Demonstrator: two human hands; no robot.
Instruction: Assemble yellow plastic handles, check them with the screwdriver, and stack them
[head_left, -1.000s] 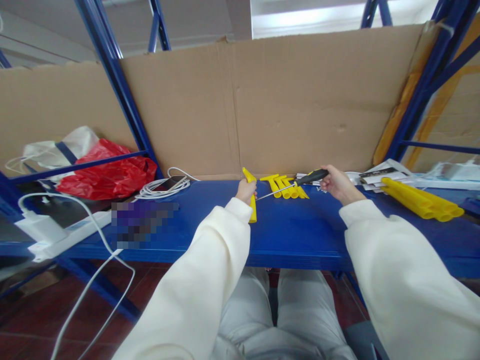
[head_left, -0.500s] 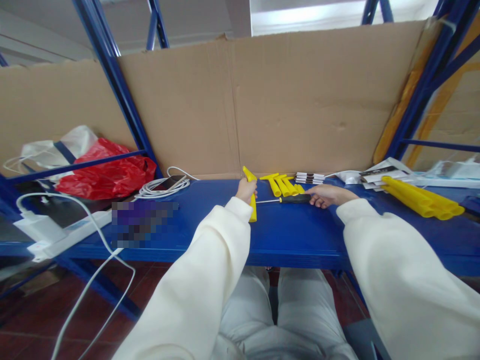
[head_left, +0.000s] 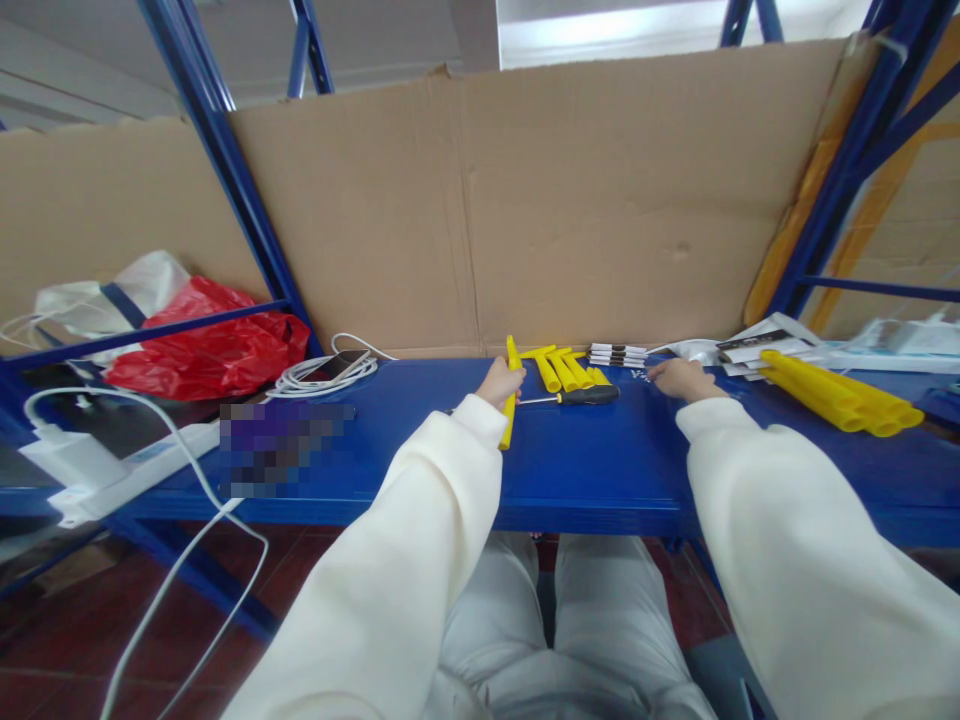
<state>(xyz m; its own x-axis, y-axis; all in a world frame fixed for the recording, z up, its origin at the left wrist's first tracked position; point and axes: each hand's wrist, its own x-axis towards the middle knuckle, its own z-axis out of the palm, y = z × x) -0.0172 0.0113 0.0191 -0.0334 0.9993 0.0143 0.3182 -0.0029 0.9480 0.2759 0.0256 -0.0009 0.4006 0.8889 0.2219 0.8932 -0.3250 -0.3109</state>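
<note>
My left hand (head_left: 501, 384) is closed around a yellow plastic T-shaped handle (head_left: 508, 433), which stands roughly upright above the blue tabletop (head_left: 585, 470). To its right lies a screwdriver (head_left: 590, 396) with a black grip, its shaft pointing at the left hand. My right hand (head_left: 681, 380) is at the table with its fingertips pressed together, beside a scatter of small shiny pieces (head_left: 640, 376) that look like screws. Whatever is between those fingertips is too small to make out. Several more yellow T-shaped handles (head_left: 570, 372) lie in a row behind the screwdriver.
Small white-and-black packs (head_left: 616, 355) are stacked at the back. Yellow tubes (head_left: 840, 395) lie at the right by papers (head_left: 772, 340). On the left are a coiled white cable (head_left: 324, 375), a power strip (head_left: 142, 470) and a red bag (head_left: 214, 340). Cardboard (head_left: 600, 200) stands behind.
My right hand has let go of the screwdriver and moved right to the small pieces. The yellow handle in my left hand has turned, so its top now looks narrower.
</note>
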